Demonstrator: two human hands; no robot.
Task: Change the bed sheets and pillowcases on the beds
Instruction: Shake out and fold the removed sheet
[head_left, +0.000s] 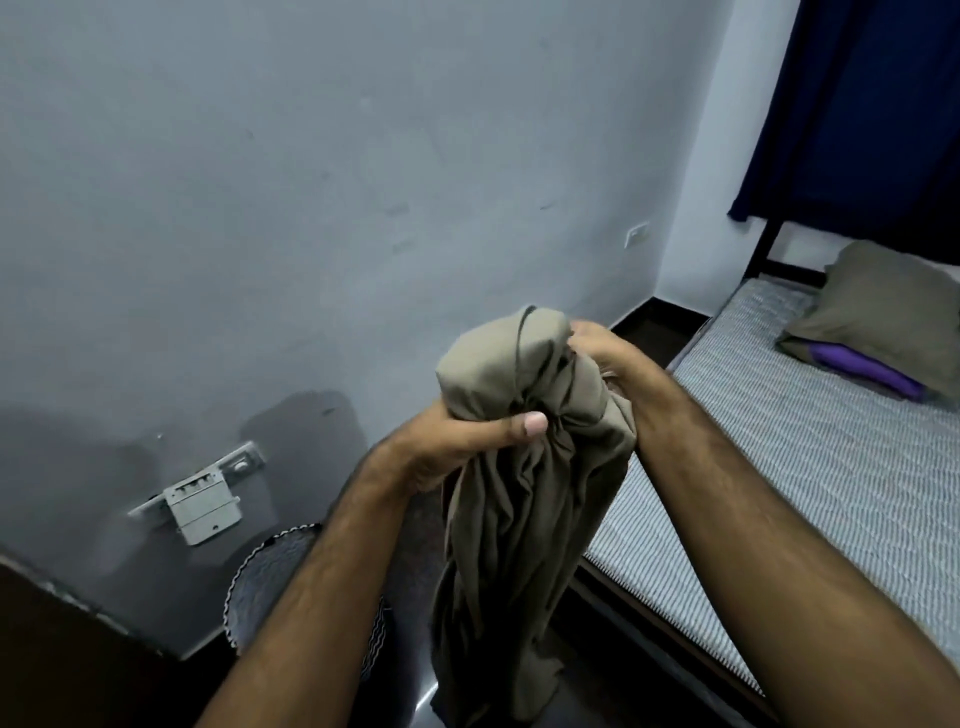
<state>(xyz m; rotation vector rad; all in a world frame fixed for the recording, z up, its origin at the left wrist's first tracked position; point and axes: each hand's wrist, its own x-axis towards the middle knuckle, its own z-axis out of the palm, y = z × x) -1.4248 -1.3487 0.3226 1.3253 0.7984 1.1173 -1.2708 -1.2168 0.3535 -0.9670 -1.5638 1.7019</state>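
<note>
**Olive sheet bunched in both hands beside the bare bed**

Olive-brown cloth, a sheet (524, 467), is gathered into a thick bundle and held up in the air between the wall and the bed. The left hand (457, 441) grips it around the middle, fingers wrapped behind the folds and the thumb pressed flat across the front. The right hand (597, 353) is curled over the upper part of the bundle, pinching the cloth near its top, just beside the left hand. Below the two hands the rest of the sheet hangs down in long loose folds toward the dark floor (649, 332).

To the right stands the bed, its striped mattress (779, 467) uncovered along the near edge. At the far end of the mattress lies a pillow (878, 317) in an olive case, with a strip of purple showing at its near edge. A dark blue curtain (857, 104) hangs above that far end, beside a black bed frame post.

On the grey wall (311, 182) low at the left sits a metal latch (202, 499), and a small white switch plate (636, 234) is fixed farther along. A round patterned thing shows on the floor behind the left forearm; what it is cannot be told.
</note>
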